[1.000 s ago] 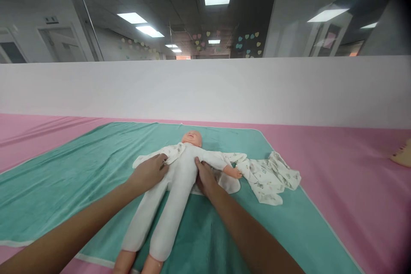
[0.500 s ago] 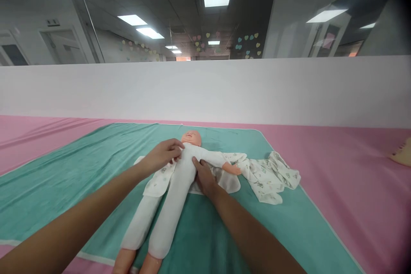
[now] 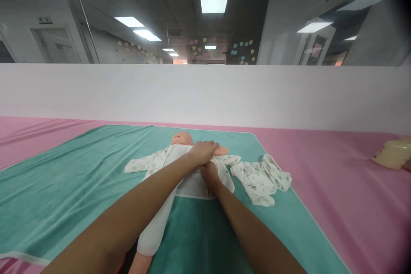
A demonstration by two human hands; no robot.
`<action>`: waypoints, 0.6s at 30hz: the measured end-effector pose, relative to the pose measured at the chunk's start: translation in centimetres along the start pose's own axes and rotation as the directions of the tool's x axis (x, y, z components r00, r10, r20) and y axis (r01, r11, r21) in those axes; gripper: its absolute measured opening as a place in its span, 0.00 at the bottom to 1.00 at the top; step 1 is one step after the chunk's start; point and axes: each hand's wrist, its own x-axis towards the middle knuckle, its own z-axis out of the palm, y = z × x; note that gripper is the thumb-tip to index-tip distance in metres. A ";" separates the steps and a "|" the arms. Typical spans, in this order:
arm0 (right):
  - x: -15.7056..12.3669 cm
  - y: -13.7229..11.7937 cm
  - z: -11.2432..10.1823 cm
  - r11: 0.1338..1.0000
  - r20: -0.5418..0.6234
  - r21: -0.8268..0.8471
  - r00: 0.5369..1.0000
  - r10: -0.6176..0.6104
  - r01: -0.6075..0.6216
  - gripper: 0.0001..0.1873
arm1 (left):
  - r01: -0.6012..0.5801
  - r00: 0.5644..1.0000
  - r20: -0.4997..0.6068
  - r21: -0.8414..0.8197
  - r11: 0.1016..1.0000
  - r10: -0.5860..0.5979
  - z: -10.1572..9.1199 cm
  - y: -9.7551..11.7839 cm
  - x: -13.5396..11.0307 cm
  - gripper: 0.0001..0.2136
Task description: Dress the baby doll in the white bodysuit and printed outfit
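A baby doll in a white body lies on its back on a teal mat, its head away from me. A white printed baby shirt is spread under and around its trunk. My left hand reaches across the doll's chest and is closed around the doll's far arm, whose small hand sticks out past my fingers. My right hand lies just below, on the shirt's panel at the doll's side; its fingers are mostly hidden under my left hand.
A crumpled printed cloth lies on the mat right of the doll. The mat rests on a pink sheet. A cream-coloured object sits at the far right. A low white wall runs behind.
My left hand has moved from the doll's near shoulder across its chest to the far arm and lifted it. The shirt's sleeve now lies spread out at the left. The view shifted slightly.
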 end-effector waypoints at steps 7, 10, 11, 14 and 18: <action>2.0 -0.3 -7.2 0.905 -0.145 -0.423 0.982 -0.120 0.048 0.15 | -0.005 1.000 0.015 0.017 1.000 0.005 0.3 -1.3 0.7 0.12; 2.6 0.0 -7.7 0.900 -0.082 -0.434 0.994 -0.075 0.032 0.18 | -0.037 0.999 0.030 0.035 0.999 0.036 0.7 -1.3 0.7 0.13; 2.7 0.0 -7.7 0.911 -0.065 -0.411 0.995 -0.069 0.036 0.16 | -0.054 0.998 0.036 0.041 0.998 0.053 0.8 -1.4 0.6 0.12; 2.8 -0.3 -8.0 0.957 -0.070 -0.287 0.995 -0.066 0.043 0.15 | -0.121 0.992 0.040 0.106 0.987 0.117 1.0 -1.9 0.2 0.13; 2.5 -1.3 -9.1 0.994 -0.100 -0.101 0.994 -0.043 0.033 0.22 | -0.155 0.987 0.067 0.234 0.960 0.143 1.1 -2.3 -0.4 0.11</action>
